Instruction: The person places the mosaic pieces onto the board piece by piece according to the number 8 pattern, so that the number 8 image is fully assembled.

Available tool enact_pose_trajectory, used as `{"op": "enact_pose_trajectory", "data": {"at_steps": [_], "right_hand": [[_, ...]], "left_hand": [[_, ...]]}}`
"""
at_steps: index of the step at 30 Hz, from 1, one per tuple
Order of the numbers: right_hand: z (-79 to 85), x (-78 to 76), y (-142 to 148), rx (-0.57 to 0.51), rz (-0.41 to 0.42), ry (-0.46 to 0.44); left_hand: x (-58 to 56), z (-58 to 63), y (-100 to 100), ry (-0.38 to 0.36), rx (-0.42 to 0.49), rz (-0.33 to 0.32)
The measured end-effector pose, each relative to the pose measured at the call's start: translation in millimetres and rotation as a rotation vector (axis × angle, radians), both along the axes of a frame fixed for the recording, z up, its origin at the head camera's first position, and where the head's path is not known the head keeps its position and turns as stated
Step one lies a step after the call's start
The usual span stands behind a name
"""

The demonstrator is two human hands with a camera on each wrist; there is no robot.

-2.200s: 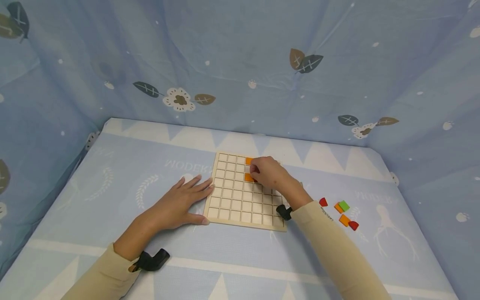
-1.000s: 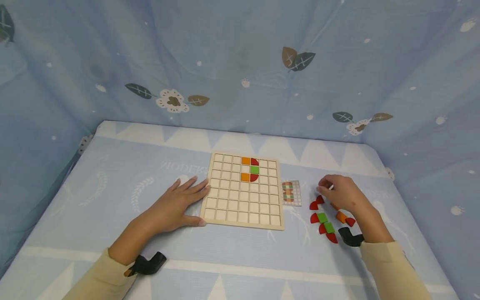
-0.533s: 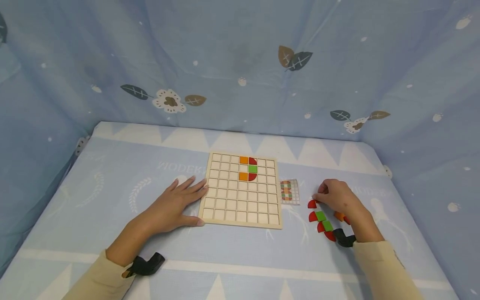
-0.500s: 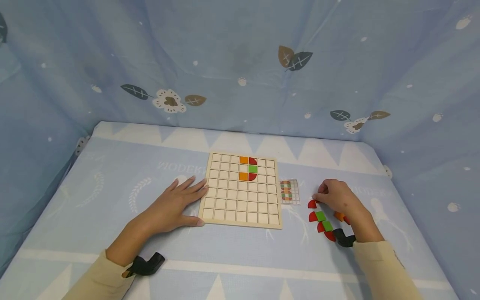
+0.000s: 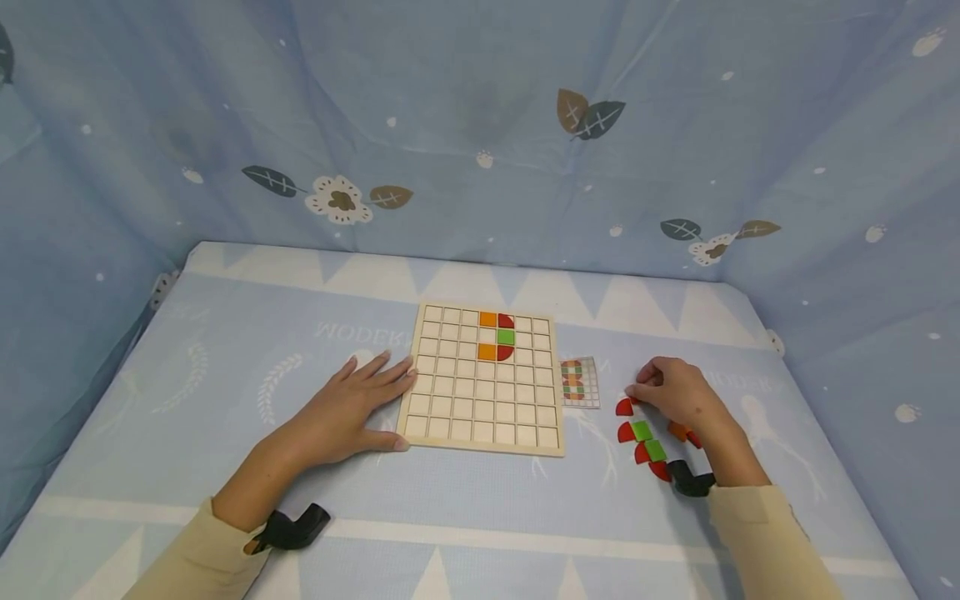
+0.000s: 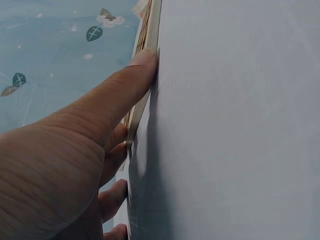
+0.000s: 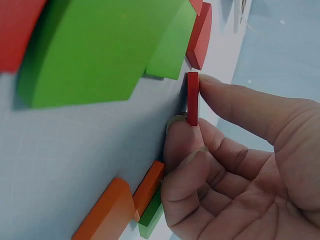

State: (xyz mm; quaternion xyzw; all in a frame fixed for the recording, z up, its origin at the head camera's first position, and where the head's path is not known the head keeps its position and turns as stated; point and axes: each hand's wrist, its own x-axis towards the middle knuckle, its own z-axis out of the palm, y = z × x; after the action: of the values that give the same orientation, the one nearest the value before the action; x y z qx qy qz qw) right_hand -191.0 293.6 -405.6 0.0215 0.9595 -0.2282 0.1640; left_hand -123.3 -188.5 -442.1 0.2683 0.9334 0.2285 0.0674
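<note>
My left hand (image 5: 337,417) lies spread on the table, its fingertips and thumb touching the left edge of a wooden grid board (image 5: 463,410). Two orange squares, a green square (image 5: 506,337) and two red quarter-round pieces sit in cells at the board's top. To the right, my right hand (image 5: 678,396) pinches a small red piece (image 7: 192,100) between thumb and forefinger, just over the table. Near it lie loose red quarter-rounds (image 5: 626,432) and green squares (image 5: 655,451). An orange piece (image 7: 107,212) shows below the fingers in the right wrist view.
A small pattern card (image 5: 581,383) lies against the board's right edge. Black wrist cameras sit at both cuffs; the right one (image 5: 690,479) partly covers a red piece. A blue printed curtain (image 5: 480,167) hangs behind the table.
My right hand has left the board for the loose pieces at the right, then shifted slightly left and taken a red piece. The left hand stays at the board's edge.
</note>
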Motion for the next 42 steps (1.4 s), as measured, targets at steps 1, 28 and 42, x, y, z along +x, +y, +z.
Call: {"op": "enact_pose_trajectory", "data": {"at_steps": [1, 28, 42], "right_hand": [[-0.6, 0.2, 0.3, -0.002, -0.002, 0.004], [22.6, -9.8, -48.5, -0.262, 0.21, 0.201], [23.6, -42.9, -162.1, -0.348, 0.428, 0.111]], "left_hand": [[0.2, -0.1, 0.0, 0.001, 0.001, 0.0], [1.5, -2.1, -1.5, -0.004, 0.01, 0.004], [0.1, -3.3, -3.2, -0.027, -0.005, 0.008]]}}
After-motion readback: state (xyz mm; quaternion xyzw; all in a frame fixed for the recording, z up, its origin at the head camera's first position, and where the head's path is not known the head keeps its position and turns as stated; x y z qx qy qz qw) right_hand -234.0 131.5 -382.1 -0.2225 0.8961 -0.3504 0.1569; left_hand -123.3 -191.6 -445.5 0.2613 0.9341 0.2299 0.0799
